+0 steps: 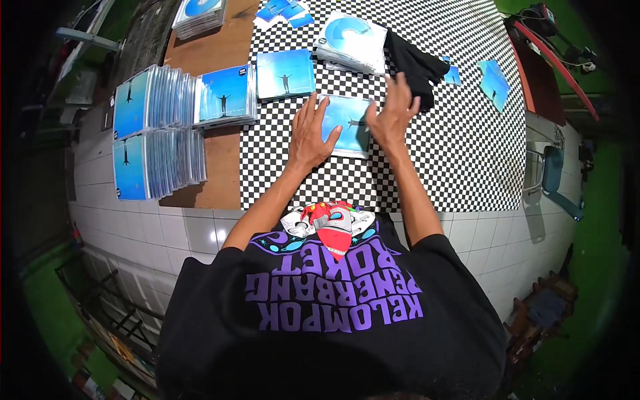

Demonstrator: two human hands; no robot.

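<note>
A blue CD case (347, 137) with a small dark figure on its cover lies turned sideways on the black-and-white checkered cloth in front of me. My left hand (309, 137) rests along its left side, fingers stretched out and the thumb over the cover. At the case's right edge is my right hand (393, 117), its fingers apart and raised; whether the thumb touches the case I cannot tell. Just beyond the left hand lies another blue CD case (285, 72). A crumpled black cloth (408, 67) is spread beyond the right hand.
Tall stacks of CD cases (170, 100) stand on the brown wooden tabletop (223, 157) at left, beside a shorter stack (225, 97). Farther back are a stack with a disc on top (350, 40) and blue printed cards (283, 10). A blue booklet (495, 85) lies at right.
</note>
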